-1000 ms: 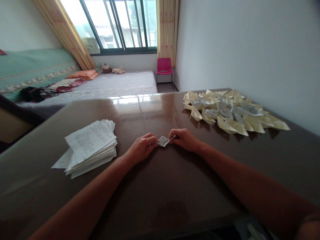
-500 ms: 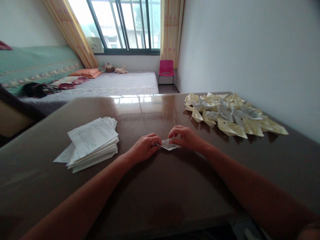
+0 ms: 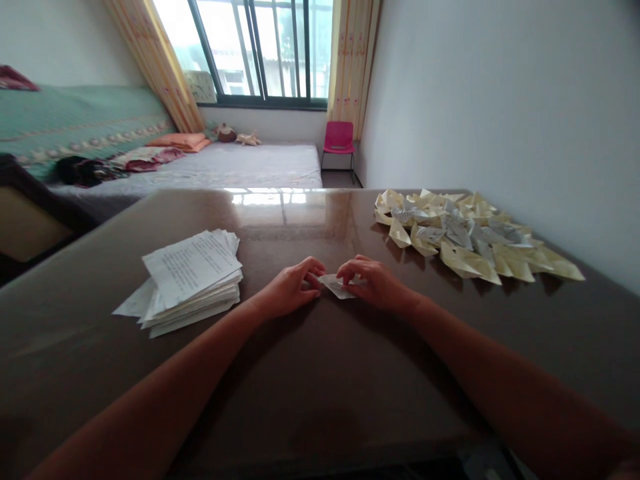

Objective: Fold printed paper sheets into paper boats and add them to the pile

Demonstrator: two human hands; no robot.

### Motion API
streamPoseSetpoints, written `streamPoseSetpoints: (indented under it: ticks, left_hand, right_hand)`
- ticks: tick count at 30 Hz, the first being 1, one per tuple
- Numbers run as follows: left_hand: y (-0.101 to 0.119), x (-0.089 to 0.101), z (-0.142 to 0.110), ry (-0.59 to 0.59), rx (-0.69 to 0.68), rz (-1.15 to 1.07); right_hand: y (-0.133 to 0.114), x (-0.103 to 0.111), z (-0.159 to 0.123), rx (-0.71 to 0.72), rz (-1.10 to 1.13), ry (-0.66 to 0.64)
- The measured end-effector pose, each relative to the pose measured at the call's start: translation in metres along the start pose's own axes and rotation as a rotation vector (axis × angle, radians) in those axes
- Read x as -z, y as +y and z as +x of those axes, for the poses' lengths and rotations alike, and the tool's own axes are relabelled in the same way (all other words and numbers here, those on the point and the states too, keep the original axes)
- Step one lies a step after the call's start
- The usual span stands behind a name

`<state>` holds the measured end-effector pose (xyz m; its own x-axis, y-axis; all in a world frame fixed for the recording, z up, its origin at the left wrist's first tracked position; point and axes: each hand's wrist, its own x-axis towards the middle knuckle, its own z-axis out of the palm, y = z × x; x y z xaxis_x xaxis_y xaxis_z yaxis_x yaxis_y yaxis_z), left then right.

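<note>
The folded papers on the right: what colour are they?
Mostly pale yellow folded papers, some greyish white; head view.

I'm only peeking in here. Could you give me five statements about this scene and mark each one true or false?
1. The right hand holds a small piece of folded paper. True.
2. The stack of printed sheets is on the person's right. False: the stack of printed sheets lies on the person's left.
3. A pink chair stands beyond the table. True.
4. The folded paper boats are all grey. False: many of the folded paper boats are cream-coloured.
5. Curtains cover the whole window. False: the curtains hang at its sides.
</note>
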<state>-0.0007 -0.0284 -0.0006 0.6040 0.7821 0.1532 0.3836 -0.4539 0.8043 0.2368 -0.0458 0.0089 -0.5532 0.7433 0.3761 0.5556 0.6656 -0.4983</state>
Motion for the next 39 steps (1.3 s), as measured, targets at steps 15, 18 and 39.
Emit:
streamPoseSetpoints:
  ticks: [15, 18, 39]
  left_hand:
    - [0.024, -0.022, -0.001, 0.162, 0.176, 0.181]
    - [0.025, -0.023, -0.002, 0.168, 0.145, 0.175]
    - [0.01, -0.022, 0.003, 0.124, 0.171, -0.097]
  right_hand:
    - [-0.02, -0.003, 0.006, -0.183, 0.201, 0.024]
    - [-0.023, -0.003, 0.01, -0.162, 0.144, 0.114]
    - [-0.005, -0.015, 0.008, -0.382, 0.431, -0.039]
